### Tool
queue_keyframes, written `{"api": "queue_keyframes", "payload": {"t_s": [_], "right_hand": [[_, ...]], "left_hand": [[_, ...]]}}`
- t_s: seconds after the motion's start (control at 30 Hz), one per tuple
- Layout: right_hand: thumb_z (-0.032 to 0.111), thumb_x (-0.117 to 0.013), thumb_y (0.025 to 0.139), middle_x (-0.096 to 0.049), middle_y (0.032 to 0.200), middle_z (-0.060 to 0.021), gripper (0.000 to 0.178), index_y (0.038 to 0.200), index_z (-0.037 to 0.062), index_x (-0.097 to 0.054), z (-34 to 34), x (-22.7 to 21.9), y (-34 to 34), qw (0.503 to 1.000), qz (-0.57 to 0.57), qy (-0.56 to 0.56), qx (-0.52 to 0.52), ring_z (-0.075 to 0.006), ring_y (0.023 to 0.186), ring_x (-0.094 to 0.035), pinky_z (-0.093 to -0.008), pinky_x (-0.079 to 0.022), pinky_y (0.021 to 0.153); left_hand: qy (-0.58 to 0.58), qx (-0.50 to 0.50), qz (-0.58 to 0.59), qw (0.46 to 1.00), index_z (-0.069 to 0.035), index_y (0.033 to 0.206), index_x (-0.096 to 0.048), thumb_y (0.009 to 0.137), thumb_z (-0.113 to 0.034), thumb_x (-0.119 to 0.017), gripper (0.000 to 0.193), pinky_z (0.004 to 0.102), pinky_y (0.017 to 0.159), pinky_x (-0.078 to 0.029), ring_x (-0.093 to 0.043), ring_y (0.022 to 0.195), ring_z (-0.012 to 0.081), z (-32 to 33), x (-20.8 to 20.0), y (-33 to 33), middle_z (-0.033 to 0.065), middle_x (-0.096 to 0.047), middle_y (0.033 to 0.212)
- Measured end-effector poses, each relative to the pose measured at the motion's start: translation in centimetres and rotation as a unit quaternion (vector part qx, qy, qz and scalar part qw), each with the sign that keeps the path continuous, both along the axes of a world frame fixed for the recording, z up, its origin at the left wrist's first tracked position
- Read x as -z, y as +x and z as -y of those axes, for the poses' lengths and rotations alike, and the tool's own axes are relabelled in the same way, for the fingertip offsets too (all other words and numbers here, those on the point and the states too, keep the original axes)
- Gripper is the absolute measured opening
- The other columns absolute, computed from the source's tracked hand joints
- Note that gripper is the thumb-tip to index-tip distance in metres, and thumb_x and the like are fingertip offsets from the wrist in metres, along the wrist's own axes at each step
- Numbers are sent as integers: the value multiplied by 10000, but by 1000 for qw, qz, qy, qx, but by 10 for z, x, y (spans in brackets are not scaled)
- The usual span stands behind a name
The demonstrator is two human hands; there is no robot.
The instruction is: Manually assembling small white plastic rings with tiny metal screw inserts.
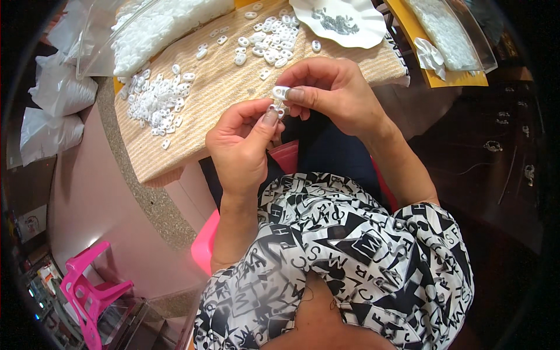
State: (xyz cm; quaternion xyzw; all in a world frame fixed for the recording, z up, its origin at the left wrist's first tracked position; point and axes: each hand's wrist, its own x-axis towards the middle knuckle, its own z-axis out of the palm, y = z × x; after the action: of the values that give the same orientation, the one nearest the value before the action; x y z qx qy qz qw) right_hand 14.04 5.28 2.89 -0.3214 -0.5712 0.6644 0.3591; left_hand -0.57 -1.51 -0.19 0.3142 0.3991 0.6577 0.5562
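Note:
My right hand (335, 93) pinches a small white plastic piece (280, 91) between thumb and forefinger. Just below it, my left hand (242, 140) holds a second small white piece (274, 109) at its fingertips, touching the first one. Both hands hover in front of the near edge of a table covered with a beige woven mat (216, 87). Two heaps of the same white pieces lie on the mat: one at the left (157, 99), one at the back (271, 41).
A white dish (361, 32) holding small metal parts sits at the back right. Clear plastic bags of white pieces lie at the back left (157, 26) and back right (446, 32). White sacks (55, 111) and a pink stool (87, 291) stand on the floor to the left.

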Motion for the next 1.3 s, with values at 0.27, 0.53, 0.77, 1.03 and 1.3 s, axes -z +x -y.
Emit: {"api": "queue_keyframes", "payload": {"t_s": [0.27, 0.53, 0.77, 1.03, 1.3], "right_hand": [[18, -590, 784, -606, 746, -24, 131, 908, -25, -599, 6, 1, -2, 998, 22, 56, 15, -61, 655, -556, -187, -464, 577], [12, -589, 785, -626, 783, -51, 126, 905, -23, -604, 12, -2, -3, 997, 9, 70, 18, -72, 720, -583, -195, -478, 639], [-1, -569, 793, -629, 756, -61, 116, 896, -38, -605, 12, -1, -6, 996, 23, 85, 25, -80, 685, -591, -194, -482, 613], [9, -575, 792, -623, 704, -45, 118, 897, -26, -617, 16, -3, -10, 998, 9, 38, 44, -77, 615, -586, -191, -473, 556], [22, -663, 722, -598, 780, -28, 210, 925, 0, -617, 16, -1, -6, 992, 3, 126, 11, -71, 702, -550, -197, -456, 612]], "left_hand": [[-3, -7, -15, 1000, 48, 926, -578, 778, 9, -597, 154, 172, 502, -442, -560, 599, 81, 2, -1, 1, 75, -609, 731], [5, -18, -42, 999, 48, 924, -578, 789, -7, -597, 147, 182, 522, -465, -569, 602, 86, 3, -3, 2, 74, -611, 744], [45, -32, -21, 998, 45, 943, -562, 784, -7, -607, 174, 189, 533, -473, -575, 622, 96, 1, 0, 5, 76, -604, 788], [118, -61, -45, 990, 45, 1028, -547, 799, 15, -579, 233, 184, 578, -443, -548, 696, 94, 1, 4, 12, 57, -573, 803], [166, -50, -15, 985, 36, 1045, -560, 778, 13, -608, 272, 184, 517, -407, -509, 636, 85, -1, 8, 7, 69, -554, 831]]}}
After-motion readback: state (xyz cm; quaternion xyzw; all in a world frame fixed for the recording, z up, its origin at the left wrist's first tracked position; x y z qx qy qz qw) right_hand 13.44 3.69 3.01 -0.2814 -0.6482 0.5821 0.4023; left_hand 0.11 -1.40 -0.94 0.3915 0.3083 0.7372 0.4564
